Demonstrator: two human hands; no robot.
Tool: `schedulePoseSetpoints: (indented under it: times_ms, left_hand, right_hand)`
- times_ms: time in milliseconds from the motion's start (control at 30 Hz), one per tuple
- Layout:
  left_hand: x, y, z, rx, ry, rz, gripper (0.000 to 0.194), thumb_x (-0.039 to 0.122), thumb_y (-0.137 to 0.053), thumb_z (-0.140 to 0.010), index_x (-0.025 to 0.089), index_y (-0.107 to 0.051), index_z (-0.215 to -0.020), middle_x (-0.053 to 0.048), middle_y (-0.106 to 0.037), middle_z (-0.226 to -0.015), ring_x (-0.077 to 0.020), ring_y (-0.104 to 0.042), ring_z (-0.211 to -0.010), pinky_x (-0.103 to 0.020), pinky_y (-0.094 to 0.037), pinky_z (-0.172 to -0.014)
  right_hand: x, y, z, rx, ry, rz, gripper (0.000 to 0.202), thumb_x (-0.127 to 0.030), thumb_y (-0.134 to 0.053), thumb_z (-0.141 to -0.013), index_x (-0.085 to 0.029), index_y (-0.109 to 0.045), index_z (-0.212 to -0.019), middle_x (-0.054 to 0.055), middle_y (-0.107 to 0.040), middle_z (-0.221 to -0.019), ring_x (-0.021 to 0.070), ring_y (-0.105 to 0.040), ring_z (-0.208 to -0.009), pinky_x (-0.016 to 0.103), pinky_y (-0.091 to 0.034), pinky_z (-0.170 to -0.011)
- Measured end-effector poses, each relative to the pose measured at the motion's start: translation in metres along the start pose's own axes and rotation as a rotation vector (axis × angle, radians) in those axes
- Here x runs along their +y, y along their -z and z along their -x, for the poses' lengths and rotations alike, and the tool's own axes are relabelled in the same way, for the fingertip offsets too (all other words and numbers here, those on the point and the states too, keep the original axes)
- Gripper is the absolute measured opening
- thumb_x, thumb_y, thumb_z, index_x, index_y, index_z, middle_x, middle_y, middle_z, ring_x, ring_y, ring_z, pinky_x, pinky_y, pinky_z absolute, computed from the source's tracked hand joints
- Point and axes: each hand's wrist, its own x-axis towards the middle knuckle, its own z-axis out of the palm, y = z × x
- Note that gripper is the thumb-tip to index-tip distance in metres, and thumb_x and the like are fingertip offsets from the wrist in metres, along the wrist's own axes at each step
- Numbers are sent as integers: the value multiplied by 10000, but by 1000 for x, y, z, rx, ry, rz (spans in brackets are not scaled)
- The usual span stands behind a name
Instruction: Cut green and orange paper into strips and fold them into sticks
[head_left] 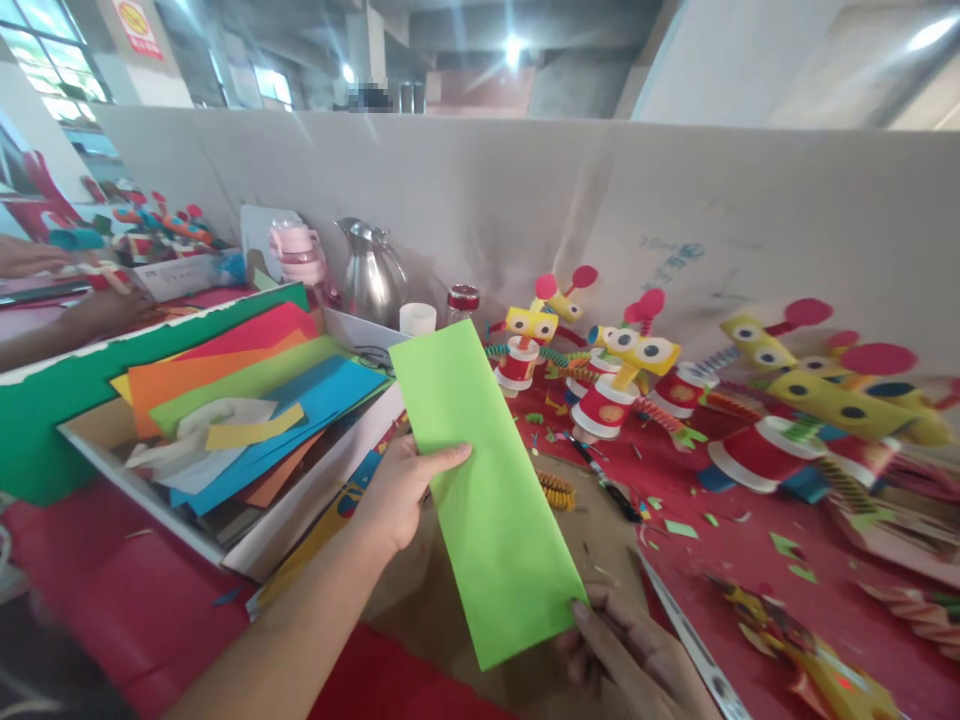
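Observation:
A long strip of light green paper [491, 500] is held up, tilted, in the middle of the view. My left hand [401, 490] grips its left edge, thumb on top and the other fingers behind the sheet. At the lower right corner of the paper, my right hand [626, 650] pinches it between thumb and fingers. Brown cardboard [592, 545] lies on the table beneath the strip. Just right of the paper sits an orange folded paper spring [556, 492], with a black pen-like tool [611, 485] near it.
An open box [247, 560] holds coloured paper sheets at the left. Several paper-cup figures [600, 410] stand at the right, among scraps. A metal ruler [694, 640] lies at the lower right. Behind are a steel jug [371, 275] and a white cup [417, 319]. Another person's hands [105, 305] show far left.

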Motion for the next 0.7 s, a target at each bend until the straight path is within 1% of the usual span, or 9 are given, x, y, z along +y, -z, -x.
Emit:
schedulePoseSetpoints:
  times_ms: [133,200,267,333,367,433,533,600,700]
  left_hand:
    - [-5,-11,9,-207,59,-29,377,281,-825,-676,165,-737,-1023,-113,-749,-1066,-270,-709,-931,-373,-537,-848]
    - [-10,-16,12,-248,69,-32,393,290,-824,-680,162,-731,-1039,-118,-746,-1068,-279,-704,-953,-387,-526,-870]
    - [-14,-18,13,-203,48,-8,389,307,-824,-677,152,-735,-1022,-124,-751,-1043,-289,-703,-952,-409,-518,-889]
    - [-14,-17,11,-106,11,27,392,300,-837,-654,148,-738,-1002,-119,-756,-1023,-290,-705,-941,-423,-513,-905]
    - [-14,-16,9,-57,-7,43,396,291,-844,-639,148,-738,-993,-116,-757,-1018,-288,-705,-938,-425,-511,-911]
    - [-11,-13,6,13,-24,63,407,271,-855,-615,146,-735,-982,-111,-759,-1013,-287,-703,-942,-427,-507,-922]
    - [-9,-12,3,21,-42,66,399,258,-853,-616,141,-731,-978,-109,-757,-1021,-282,-694,-969,-422,-494,-947]
    - [-11,-11,3,5,-56,57,391,261,-846,-628,138,-730,-981,-110,-755,-1030,-280,-689,-984,-421,-481,-966]
    - [-13,-11,3,0,-64,44,399,269,-847,-627,138,-731,-986,-113,-756,-1023,-281,-692,-973,-420,-480,-959]
  right_hand:
    - [5,-4,-1,34,40,-70,472,-642,-712,-691,-189,-703,-825,53,-680,-686,197,-635,-632,298,-513,-607]
    - [7,-5,-3,43,63,-67,482,-642,-719,-679,-187,-704,-836,62,-690,-706,206,-642,-646,308,-520,-609]
    - [8,-4,-4,43,71,-72,494,-641,-727,-667,-188,-697,-862,73,-703,-724,215,-648,-651,321,-527,-609]
    - [7,-3,-4,58,74,-103,488,-628,-723,-683,-198,-675,-910,82,-721,-761,222,-662,-678,334,-537,-637]
    - [6,-2,-4,67,76,-118,478,-622,-724,-686,-202,-663,-905,84,-725,-766,224,-666,-683,335,-539,-641]
    - [5,0,-1,88,87,-108,442,-611,-720,-700,-200,-649,-845,82,-719,-739,207,-653,-636,308,-522,-595]
    - [4,3,3,112,132,2,425,-605,-693,-735,-182,-655,-759,72,-691,-698,148,-572,-524,247,-426,-481]
    - [4,2,6,129,173,62,444,-623,-655,-762,-181,-646,-718,46,-643,-651,129,-526,-503,238,-396,-474]
    - [8,-2,9,154,156,68,501,-662,-612,-773,-201,-539,-594,-20,-471,-512,111,-422,-454,232,-344,-442]
